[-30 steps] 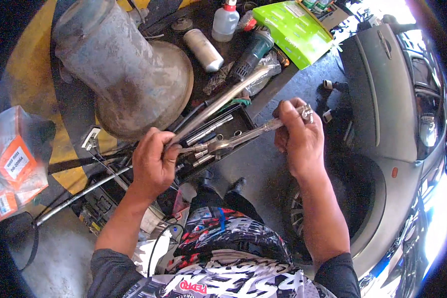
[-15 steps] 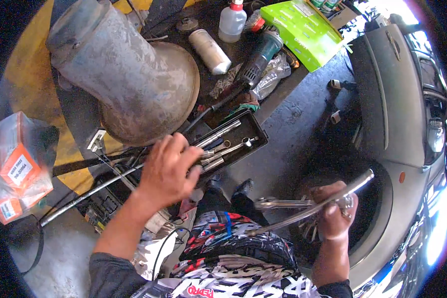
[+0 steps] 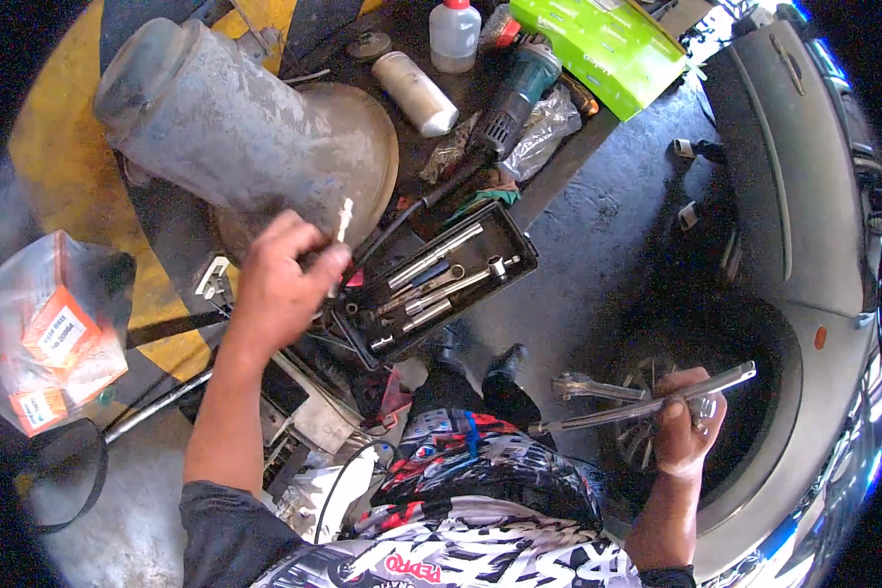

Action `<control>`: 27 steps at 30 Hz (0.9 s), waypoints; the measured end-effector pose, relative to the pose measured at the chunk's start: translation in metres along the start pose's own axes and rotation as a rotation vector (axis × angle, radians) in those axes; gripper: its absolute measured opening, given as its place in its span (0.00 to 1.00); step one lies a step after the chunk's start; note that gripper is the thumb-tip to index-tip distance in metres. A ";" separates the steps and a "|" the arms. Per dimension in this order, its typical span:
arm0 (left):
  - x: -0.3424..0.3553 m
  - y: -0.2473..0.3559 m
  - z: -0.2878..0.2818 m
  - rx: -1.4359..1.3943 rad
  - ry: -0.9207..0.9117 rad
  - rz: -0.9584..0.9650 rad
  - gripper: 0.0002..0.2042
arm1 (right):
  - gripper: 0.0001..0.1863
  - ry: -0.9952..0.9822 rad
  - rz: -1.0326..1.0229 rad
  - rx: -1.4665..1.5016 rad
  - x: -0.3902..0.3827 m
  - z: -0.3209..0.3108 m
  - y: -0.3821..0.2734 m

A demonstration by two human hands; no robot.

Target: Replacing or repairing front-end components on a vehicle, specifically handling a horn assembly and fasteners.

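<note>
My left hand (image 3: 282,274) is closed around a slim, light metal piece (image 3: 346,216), seemingly a small tool, raised left of the black tool tray (image 3: 512,211). The tray holds shiny sockets, bars and a ring spanner (image 3: 457,272). Low at the right, in front of the wheel, my right hand (image 3: 684,416) grips a long steel bar (image 3: 725,378) together with a ratchet wrench (image 3: 598,388), which lies crosswise beneath the bar.
A large rusty metal housing (image 3: 240,137) stands at upper left, near bagged boxes (image 3: 54,343). An angle grinder (image 3: 514,93), spray can (image 3: 412,93), bottle (image 3: 454,39) and green box (image 3: 608,54) lie behind. A silver car (image 3: 784,196) flanks the right.
My right hand has moved down and right with the bar and ratchet. My left hand released the bar, lowered toward the tray, then rose leftward with a small metal piece.
</note>
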State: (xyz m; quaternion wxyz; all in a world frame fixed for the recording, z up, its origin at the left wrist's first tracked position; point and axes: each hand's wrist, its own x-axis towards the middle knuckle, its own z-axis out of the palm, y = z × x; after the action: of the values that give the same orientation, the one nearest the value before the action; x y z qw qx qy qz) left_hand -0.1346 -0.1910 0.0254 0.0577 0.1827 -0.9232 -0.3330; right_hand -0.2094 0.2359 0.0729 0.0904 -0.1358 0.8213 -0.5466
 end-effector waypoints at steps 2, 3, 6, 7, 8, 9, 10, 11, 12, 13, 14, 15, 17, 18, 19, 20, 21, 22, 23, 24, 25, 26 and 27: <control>0.005 0.004 -0.009 0.042 -0.009 -0.035 0.13 | 0.24 0.011 0.079 0.023 -0.002 -0.002 -0.002; 0.006 0.008 -0.007 0.053 -0.025 -0.043 0.13 | 0.24 0.008 0.078 0.025 -0.003 -0.001 0.001; 0.000 0.016 0.024 0.188 -0.100 0.231 0.13 | 0.25 -0.015 0.013 -0.019 -0.003 -0.001 0.005; -0.003 0.020 0.036 0.211 -0.104 0.319 0.13 | 0.25 -0.016 0.029 -0.020 -0.004 0.000 0.003; -0.003 0.024 0.045 0.193 -0.152 0.355 0.13 | 0.25 -0.017 0.046 -0.023 -0.006 0.001 0.003; -0.004 0.025 0.050 0.174 -0.201 0.391 0.13 | 0.25 -0.017 0.047 -0.020 -0.008 0.001 0.003; -0.002 0.024 0.051 0.145 -0.240 0.370 0.11 | 0.25 -0.014 0.039 -0.041 -0.010 0.000 0.002; 0.000 0.021 0.045 0.146 -0.242 0.373 0.11 | 0.26 -0.010 0.030 -0.061 -0.012 -0.002 0.001; 0.003 0.016 0.034 0.232 -0.215 0.434 0.09 | 0.26 -0.006 0.032 -0.059 -0.013 -0.003 -0.001; 0.005 0.012 0.024 0.316 -0.189 0.499 0.07 | 0.26 0.014 0.053 -0.052 -0.014 -0.002 -0.004; 0.006 0.012 0.014 0.436 -0.287 0.535 0.04 | 0.26 0.035 0.073 -0.045 -0.015 -0.002 -0.006; 0.003 0.008 0.011 0.440 -0.288 0.538 0.04 | 0.26 0.039 0.072 -0.040 -0.015 0.000 -0.008; -0.005 0.005 0.009 0.688 -0.506 0.675 0.08 | 0.25 0.080 -0.030 -0.020 -0.013 0.004 -0.013; -0.006 0.010 0.005 0.699 -0.583 0.634 0.11 | 0.25 0.089 -0.028 -0.023 -0.008 0.007 -0.021; -0.009 0.011 0.003 0.704 -0.582 0.640 0.11 | 0.25 0.050 -0.058 0.004 -0.002 0.009 -0.036; -0.011 0.010 0.000 0.720 -0.536 0.679 0.11 | 0.25 0.011 -0.089 0.032 0.003 0.011 -0.047; -0.013 0.009 -0.003 0.735 -0.488 0.717 0.12 | 0.23 0.014 -0.167 0.015 0.009 0.015 -0.054; -0.014 0.006 -0.003 0.737 -0.484 0.722 0.12 | 0.22 0.015 -0.248 -0.005 0.015 0.019 -0.062; -0.015 0.002 -0.001 0.765 -0.565 0.702 0.14 | 0.20 -0.029 -0.324 -0.009 0.022 0.025 -0.070; -0.015 -0.001 0.000 0.794 -0.645 0.679 0.16 | 0.19 -0.075 -0.400 -0.012 0.029 0.032 -0.078; -0.015 -0.002 0.000 0.794 -0.646 0.686 0.16 | 0.15 -0.140 -0.462 0.033 0.039 0.042 -0.086; -0.016 0.000 -0.001 0.753 -0.659 0.656 0.13 | 0.12 -0.207 -0.472 -0.026 0.044 0.050 -0.097; -0.016 0.002 -0.002 0.714 -0.671 0.628 0.10 | 0.12 -0.246 -0.602 -0.063 0.053 0.061 -0.100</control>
State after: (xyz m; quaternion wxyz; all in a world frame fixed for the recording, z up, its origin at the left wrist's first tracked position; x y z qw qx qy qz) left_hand -0.1203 -0.1849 0.0289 -0.2073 -0.2070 -0.9561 -0.0078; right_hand -0.2287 0.1292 0.1422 0.0190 -0.4401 0.7438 -0.5027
